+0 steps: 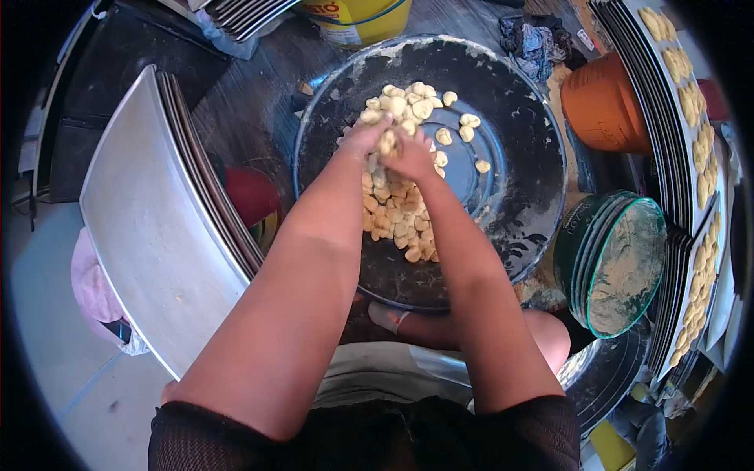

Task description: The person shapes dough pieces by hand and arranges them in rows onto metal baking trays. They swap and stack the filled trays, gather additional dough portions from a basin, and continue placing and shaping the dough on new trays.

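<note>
A large black round tub (522,173) holds a heap of small pale dough pieces (400,216), with a few lying loose on its right side. Over the middle of the heap, my left hand (366,140) and my right hand (410,157) are close together with their fingers curled. Dough pieces show between them, partly hidden and slightly blurred by motion. Both hands touch these pieces; exactly how many each one holds is hidden.
Stacked metal trays (169,212) lean at the left. On the right stand an orange bucket (605,102), nested green buckets (624,267) with a floury inside, and a stack of trays bearing shaped dough (699,275). A yellow bucket (361,20) stands behind the tub.
</note>
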Available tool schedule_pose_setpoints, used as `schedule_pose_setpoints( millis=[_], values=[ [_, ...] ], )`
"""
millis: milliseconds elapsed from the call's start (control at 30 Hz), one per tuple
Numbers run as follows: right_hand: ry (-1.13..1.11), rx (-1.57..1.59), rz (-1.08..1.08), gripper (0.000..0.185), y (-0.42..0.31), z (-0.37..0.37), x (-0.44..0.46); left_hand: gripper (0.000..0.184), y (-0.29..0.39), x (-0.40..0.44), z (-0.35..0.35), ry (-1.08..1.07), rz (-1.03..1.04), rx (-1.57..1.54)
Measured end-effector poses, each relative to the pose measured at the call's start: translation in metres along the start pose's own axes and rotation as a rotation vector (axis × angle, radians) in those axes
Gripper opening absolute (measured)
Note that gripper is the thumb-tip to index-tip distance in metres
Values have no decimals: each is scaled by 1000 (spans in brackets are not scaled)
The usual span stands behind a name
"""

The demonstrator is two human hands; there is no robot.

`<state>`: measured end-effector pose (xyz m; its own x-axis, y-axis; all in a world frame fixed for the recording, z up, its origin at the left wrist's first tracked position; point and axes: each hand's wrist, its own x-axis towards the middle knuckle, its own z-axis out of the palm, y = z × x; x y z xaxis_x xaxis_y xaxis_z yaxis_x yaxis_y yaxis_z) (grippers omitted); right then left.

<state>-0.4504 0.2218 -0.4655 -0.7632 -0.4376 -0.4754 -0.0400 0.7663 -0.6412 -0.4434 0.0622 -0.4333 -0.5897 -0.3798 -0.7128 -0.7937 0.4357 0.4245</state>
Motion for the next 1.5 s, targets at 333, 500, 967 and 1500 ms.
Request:
schedule_pose_setpoints(
  millis=[333, 500, 967, 1500],
  values=[
    [27, -541, -23, 127, 21, 45, -100, 135, -28, -86, 52, -208, 152, 646],
    [62, -290, -88, 88, 19, 22, -88, 97, -39, -54, 70, -101, 148, 533],
    [343, 39, -557, 59, -111, -140, -155, 67, 85, -211, -114, -343, 433, 92],
    [200, -426, -881, 90, -408, 51, -248, 60, -208, -360, -372, 264, 523, 189]
  ],
)
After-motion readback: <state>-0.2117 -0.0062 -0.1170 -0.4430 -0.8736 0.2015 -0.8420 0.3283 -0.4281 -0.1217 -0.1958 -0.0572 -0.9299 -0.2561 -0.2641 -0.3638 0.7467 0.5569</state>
